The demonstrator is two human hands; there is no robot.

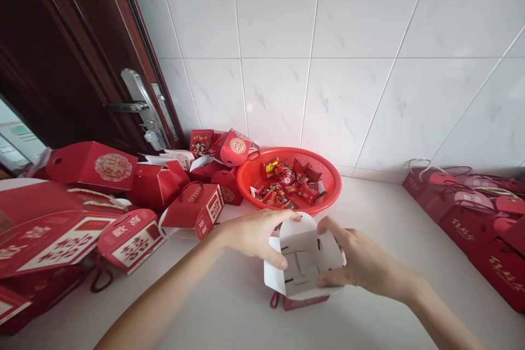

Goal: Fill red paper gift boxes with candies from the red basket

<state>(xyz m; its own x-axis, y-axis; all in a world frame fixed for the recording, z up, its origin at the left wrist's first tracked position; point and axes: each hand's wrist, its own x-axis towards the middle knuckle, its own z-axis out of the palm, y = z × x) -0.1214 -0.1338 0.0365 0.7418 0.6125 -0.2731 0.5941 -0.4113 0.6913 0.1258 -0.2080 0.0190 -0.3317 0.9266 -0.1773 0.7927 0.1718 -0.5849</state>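
Observation:
An open red box with a white inside (302, 268) stands on the white surface, its flaps spread and nothing inside. My left hand (262, 235) grips its left side, thumb inside by the left flap and fingers at the back edge. On the right side, my right hand (348, 254) holds the box wall between thumb and fingers. A red cord loop (274, 300) sticks out at the box's lower left. Right behind the box sits a red plastic basket (333, 186) with several wrapped candies (287, 179) in it.
Several red boxes (197, 209) are piled on the left, some with cord handles. Red gift bags (459, 229) stand in a row on the right. A tiled wall (274, 93) rises behind, and a dark wooden door (74, 49) is at the upper left.

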